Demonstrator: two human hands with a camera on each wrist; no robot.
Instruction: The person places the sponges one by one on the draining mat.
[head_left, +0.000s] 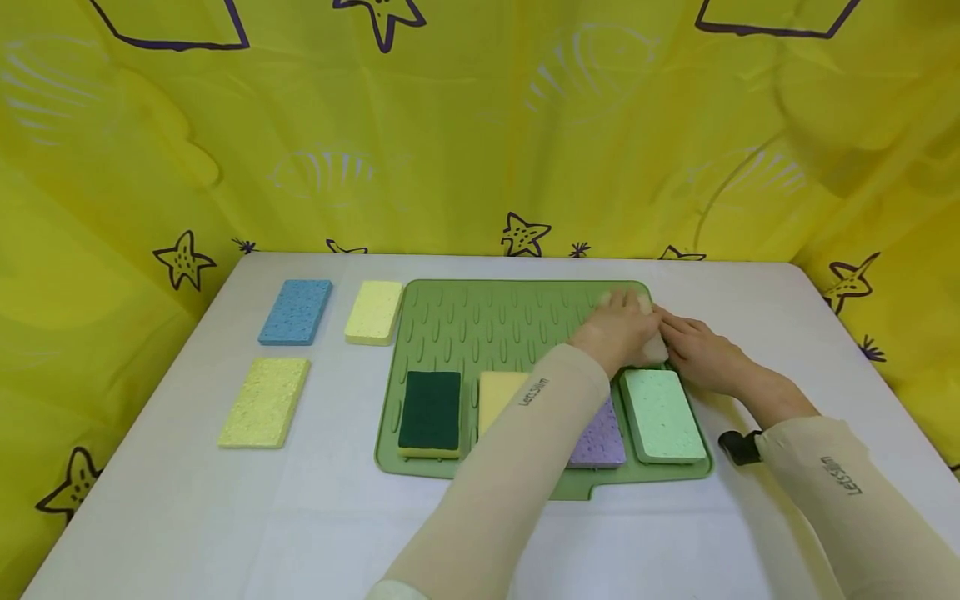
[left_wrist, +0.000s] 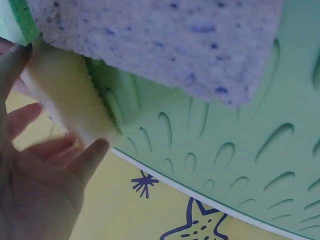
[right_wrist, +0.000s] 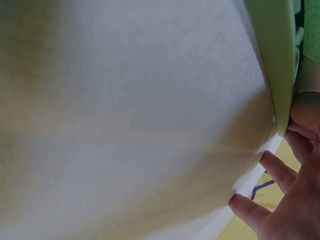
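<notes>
On the far right corner of the green drying mat (head_left: pixel 480 342), my left hand (head_left: pixel 618 329) grips a cream sponge (head_left: pixel 656 348). In the left wrist view that sponge shows a dark, rough layer facing the mat, with fingers and thumb round its sides. Close by on the right, my right hand (head_left: pixel 705 354) has its fingers spread at the mat's edge, near the sponge; the right wrist view shows fingertips touching the white tabletop. Along the mat's near side lie a dark green scrub sponge (head_left: pixel 430 411), a pale yellow sponge (head_left: pixel 497 395), a purple sponge (head_left: pixel 600 439) and a mint sponge (head_left: pixel 664 417).
Left of the mat, a blue sponge (head_left: pixel 296 312), a small pale yellow sponge (head_left: pixel 374 312) and a larger yellow sponge (head_left: pixel 265 403) lie on the white table (head_left: pixel 172 500). A yellow patterned curtain (head_left: pixel 450 125) hangs behind. My left forearm partly covers the pale yellow and purple sponges.
</notes>
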